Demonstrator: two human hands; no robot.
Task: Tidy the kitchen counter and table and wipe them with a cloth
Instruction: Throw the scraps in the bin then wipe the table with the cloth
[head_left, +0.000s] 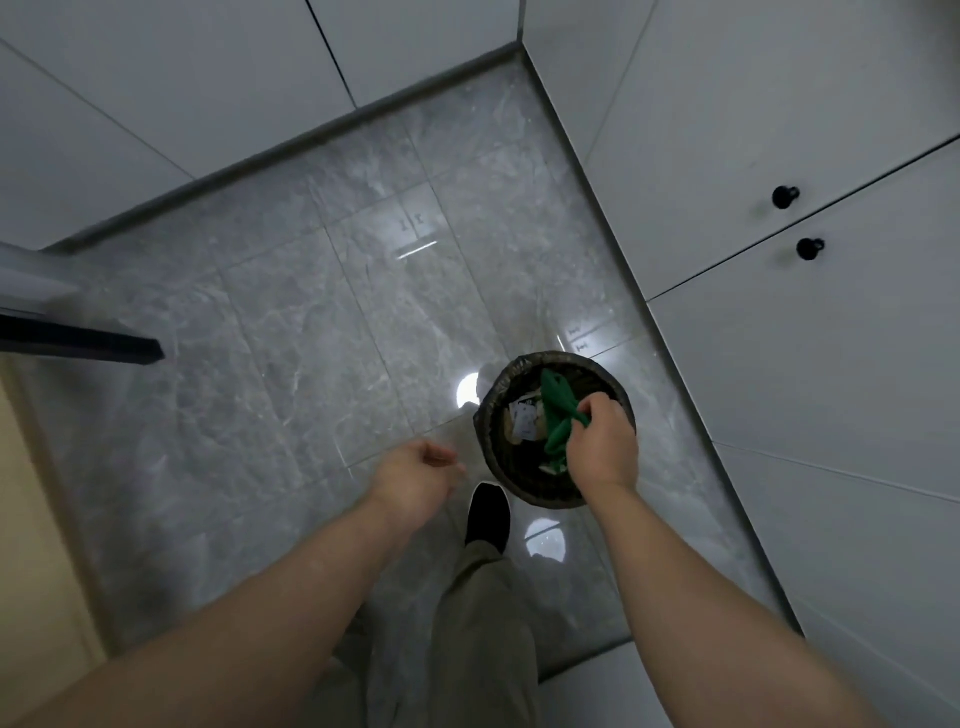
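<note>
The green cloth (558, 415) hangs right above the open bin (545, 500), and the right hand (602, 447) pinches it at one end. I judge it is held there so that crumbs fall into the bin and not on the floor. The left hand (410, 478), just left of the bin, is loosely curled and holds nothing. Count: one cloth, one bin with a few paper scraps (522, 421) inside, one black shoe (487, 512) beside it, and two black knobs (785, 196) on the cupboard to its right.

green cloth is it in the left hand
No, the right hand pinches the green cloth over the black-lined waste bin, while the left hand hangs loosely curled and holds nothing.
</note>
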